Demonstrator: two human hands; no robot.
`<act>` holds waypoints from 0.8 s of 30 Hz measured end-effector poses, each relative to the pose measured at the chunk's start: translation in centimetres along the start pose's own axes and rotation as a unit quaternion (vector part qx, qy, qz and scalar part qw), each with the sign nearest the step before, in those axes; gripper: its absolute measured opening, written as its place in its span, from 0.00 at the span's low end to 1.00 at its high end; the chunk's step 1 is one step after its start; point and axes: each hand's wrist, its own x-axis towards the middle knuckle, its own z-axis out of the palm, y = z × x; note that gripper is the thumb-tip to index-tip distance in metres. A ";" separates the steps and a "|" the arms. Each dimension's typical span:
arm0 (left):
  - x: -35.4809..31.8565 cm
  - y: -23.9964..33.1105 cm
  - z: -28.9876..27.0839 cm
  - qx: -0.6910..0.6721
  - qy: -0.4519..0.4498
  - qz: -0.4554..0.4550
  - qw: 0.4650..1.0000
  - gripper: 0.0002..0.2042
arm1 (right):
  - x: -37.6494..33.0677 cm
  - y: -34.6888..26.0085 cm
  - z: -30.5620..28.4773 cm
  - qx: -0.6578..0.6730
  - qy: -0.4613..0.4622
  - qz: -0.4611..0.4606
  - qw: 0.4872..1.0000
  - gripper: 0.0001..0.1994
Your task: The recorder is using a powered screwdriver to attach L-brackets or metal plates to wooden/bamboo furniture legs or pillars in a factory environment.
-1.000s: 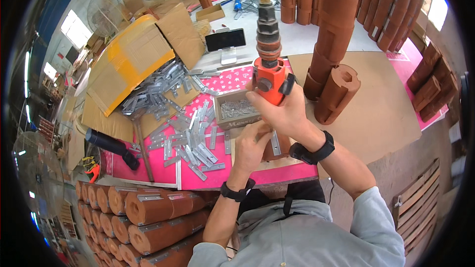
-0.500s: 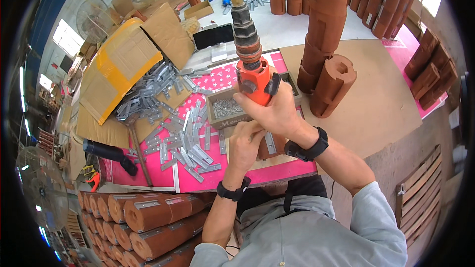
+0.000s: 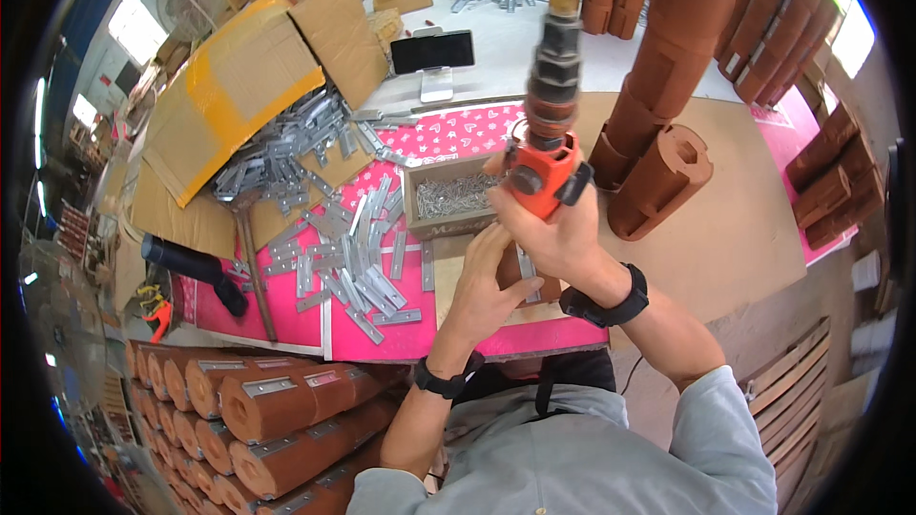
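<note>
My right hand is closed around a red-orange power screwdriver. A dark, stepped coupling and a tan hose rise from its top. Beneath it, my left hand grips a brown grooved cylinder, its thumb lying across the near side. A grey metal strip sits on this cylinder, partly covered by my hands. The tool's tip is hidden behind my right hand, so its contact cannot be seen. Just beyond my hands stands an open wooden box of small screws.
Loose metal strips spill from a tipped cardboard box at left. A hammer lies beside them. Brown cylinders stand at right; more are stacked at lower left. A phone rests on a stand.
The view has shifted slightly. The screwdriver and my right hand have moved a little right. My left thumb now stretches across the brown cylinder beside the strip.
</note>
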 end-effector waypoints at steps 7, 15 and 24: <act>-0.1 -0.6 0.2 0.016 0.005 0.001 1.000 0.38 | -0.1 -0.8 0.5 0.089 0.043 -0.002 0.995 0.12; 0.0 -0.9 0.2 0.021 0.000 -0.009 1.000 0.39 | -1.0 0.6 -0.3 0.020 0.008 0.050 0.999 0.08; 0.0 0.1 -0.3 0.051 -0.001 -0.003 0.999 0.40 | -0.9 0.6 -0.4 0.074 0.017 0.037 0.996 0.11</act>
